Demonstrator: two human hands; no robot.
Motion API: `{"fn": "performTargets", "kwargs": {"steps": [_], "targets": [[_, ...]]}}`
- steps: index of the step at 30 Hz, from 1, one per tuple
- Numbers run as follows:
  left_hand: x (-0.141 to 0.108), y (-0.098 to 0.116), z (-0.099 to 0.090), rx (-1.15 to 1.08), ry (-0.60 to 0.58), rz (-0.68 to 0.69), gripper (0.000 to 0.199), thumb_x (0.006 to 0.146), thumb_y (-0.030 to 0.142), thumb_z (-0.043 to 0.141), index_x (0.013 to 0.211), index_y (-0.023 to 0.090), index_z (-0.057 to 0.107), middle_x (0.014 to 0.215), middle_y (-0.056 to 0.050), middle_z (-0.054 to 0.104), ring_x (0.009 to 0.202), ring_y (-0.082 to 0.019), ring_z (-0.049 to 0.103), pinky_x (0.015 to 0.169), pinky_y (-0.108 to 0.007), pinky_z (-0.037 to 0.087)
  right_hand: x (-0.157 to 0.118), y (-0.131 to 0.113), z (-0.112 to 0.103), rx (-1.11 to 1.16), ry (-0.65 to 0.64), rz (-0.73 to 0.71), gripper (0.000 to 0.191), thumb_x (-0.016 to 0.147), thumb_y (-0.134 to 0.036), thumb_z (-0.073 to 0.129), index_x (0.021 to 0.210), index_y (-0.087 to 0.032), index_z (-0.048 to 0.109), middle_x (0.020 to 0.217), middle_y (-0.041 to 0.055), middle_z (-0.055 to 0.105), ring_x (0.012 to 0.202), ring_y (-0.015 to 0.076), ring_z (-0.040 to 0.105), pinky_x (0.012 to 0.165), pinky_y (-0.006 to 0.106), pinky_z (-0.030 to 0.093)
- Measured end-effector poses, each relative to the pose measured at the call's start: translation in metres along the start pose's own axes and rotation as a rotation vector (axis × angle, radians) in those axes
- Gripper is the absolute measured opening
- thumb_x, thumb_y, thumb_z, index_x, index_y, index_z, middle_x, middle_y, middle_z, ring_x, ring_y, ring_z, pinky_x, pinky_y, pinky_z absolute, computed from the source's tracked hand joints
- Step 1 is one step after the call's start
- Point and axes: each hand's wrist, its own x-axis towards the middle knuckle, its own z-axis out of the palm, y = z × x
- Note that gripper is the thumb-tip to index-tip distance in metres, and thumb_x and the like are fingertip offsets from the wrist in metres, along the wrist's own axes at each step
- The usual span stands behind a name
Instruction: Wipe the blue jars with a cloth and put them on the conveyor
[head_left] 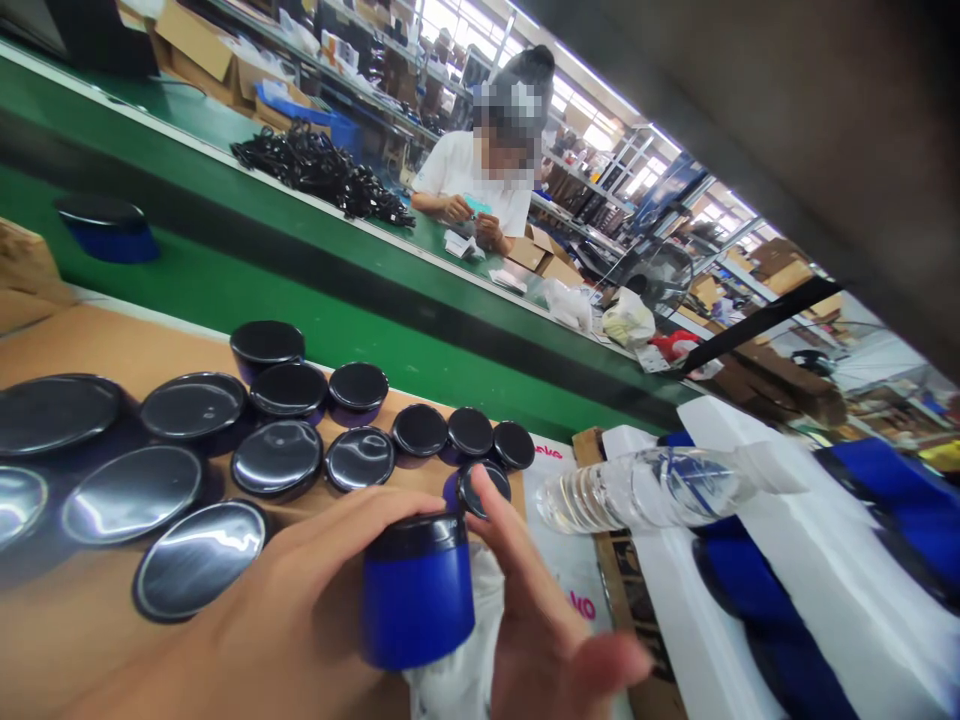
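My left hand (292, 610) grips a blue jar (418, 600) with a black lid, held upright near the bottom middle of the view. My right hand (544, 620) is beside the jar on its right, fingers spread, one fingertip touching the lid's edge. Several more blue jars with glossy black lids (277, 458) stand in rows on the brown cardboard surface (112, 345) to the left. One small jar (484, 485) stands just behind the held one.
A clear plastic water bottle (645, 487) lies to the right over white trays (795, 560) with blue jars in them. Behind runs a green conveyor belt (315, 300) carrying one blue jar (109, 228) and a pile of black cables (322, 168). A person in white (480, 180) works across it.
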Motion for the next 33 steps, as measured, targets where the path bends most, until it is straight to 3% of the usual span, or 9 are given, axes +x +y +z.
{"fn": "performTargets", "kwargs": {"steps": [2, 4, 9, 12, 15, 21, 25, 28, 33], "targets": [[0.000, -0.002, -0.004, 0.172, 0.019, 0.091, 0.054, 0.093, 0.026, 0.057, 0.144, 0.038, 0.046, 0.141, 0.002, 0.062, 0.126, -0.012, 0.066, 0.107, -0.017, 0.055, -0.005, 0.001, 0.016, -0.011, -0.005, 0.103, 0.069, 0.091, -0.070, 0.067, 0.151, -0.039, 0.057, 0.163, 0.0012, 0.052, 0.155, 0.0324, 0.044, 0.128, 0.054, 0.035], [0.001, -0.002, -0.005, 0.311, 0.073, 0.156, 0.051, 0.093, 0.021, 0.056, 0.142, 0.031, 0.050, 0.137, 0.000, 0.056, 0.126, -0.011, 0.059, 0.111, -0.014, 0.049, -0.007, 0.004, 0.027, 0.105, -0.029, 0.237, 0.086, 0.079, -0.062, 0.085, 0.154, -0.037, 0.053, 0.164, 0.0028, 0.050, 0.155, 0.0330, 0.044, 0.127, 0.051, 0.039], [-0.001, 0.003, 0.000, 0.227, 0.093, 0.105, 0.049, 0.093, 0.022, 0.058, 0.140, 0.031, 0.047, 0.136, 0.001, 0.056, 0.130, -0.010, 0.056, 0.113, -0.012, 0.045, -0.001, 0.013, 0.028, 0.460, -0.171, 0.457, 0.065, 0.092, -0.073, 0.062, 0.144, -0.034, 0.065, 0.148, 0.0049, 0.067, 0.140, 0.0334, 0.062, 0.112, 0.050, 0.057], [-0.003, 0.002, 0.000, 0.144, 0.074, 0.072, 0.054, 0.092, 0.025, 0.065, 0.142, 0.032, 0.044, 0.141, 0.003, 0.060, 0.130, -0.010, 0.060, 0.115, -0.013, 0.045, -0.001, 0.014, 0.028, 0.488, -0.157, 0.433, 0.063, 0.096, -0.074, 0.054, 0.141, -0.033, 0.067, 0.142, 0.0066, 0.071, 0.136, 0.0343, 0.065, 0.103, 0.050, 0.063], [-0.005, 0.002, -0.001, 0.082, 0.061, 0.102, 0.055, 0.090, 0.023, 0.068, 0.139, 0.032, 0.045, 0.139, 0.004, 0.062, 0.125, -0.011, 0.063, 0.111, -0.014, 0.049, -0.002, 0.011, 0.031, 0.486, -0.089, 0.403, 0.058, 0.101, -0.068, 0.051, 0.146, -0.035, 0.062, 0.145, 0.0051, 0.069, 0.140, 0.0304, 0.062, 0.110, 0.049, 0.059], [-0.001, 0.016, 0.002, 0.048, 0.201, 0.065, 0.044, 0.093, 0.018, 0.051, 0.133, 0.036, 0.054, 0.125, 0.006, 0.054, 0.122, -0.006, 0.052, 0.108, -0.010, 0.037, -0.001, -0.003, 0.028, 0.524, -0.085, 0.271, 0.061, 0.089, -0.066, 0.073, 0.145, -0.043, 0.062, 0.142, -0.0028, 0.071, 0.139, 0.0230, 0.063, 0.116, 0.036, 0.050], [-0.001, 0.018, 0.001, -0.037, 0.187, 0.008, 0.052, 0.089, 0.026, 0.060, 0.138, 0.037, 0.047, 0.128, 0.007, 0.060, 0.120, -0.010, 0.059, 0.111, -0.012, 0.044, 0.000, 0.004, 0.027, 0.548, -0.173, 0.360, 0.054, 0.097, -0.064, 0.063, 0.141, -0.033, 0.066, 0.141, 0.0039, 0.072, 0.130, 0.0289, 0.069, 0.110, 0.048, 0.057], [-0.003, 0.018, -0.002, -0.083, 0.193, 0.011, 0.049, 0.088, 0.032, 0.069, 0.133, 0.040, 0.051, 0.124, 0.008, 0.062, 0.111, -0.011, 0.064, 0.106, -0.010, 0.050, 0.001, 0.012, 0.024, 0.504, -0.206, 0.261, 0.057, 0.102, -0.062, 0.051, 0.143, -0.025, 0.066, 0.128, 0.0108, 0.078, 0.122, 0.0346, 0.074, 0.099, 0.055, 0.064], [-0.006, 0.015, 0.005, -0.002, 0.201, 0.081, 0.032, 0.105, 0.033, 0.051, 0.136, 0.036, 0.053, 0.133, 0.007, 0.054, 0.123, -0.005, 0.057, 0.114, -0.001, 0.031, -0.002, 0.014, 0.021, 0.238, -0.095, 0.020, 0.075, 0.086, -0.069, 0.075, 0.153, -0.051, 0.048, 0.154, -0.0045, 0.061, 0.141, 0.0257, 0.061, 0.119, 0.041, 0.050]]}}
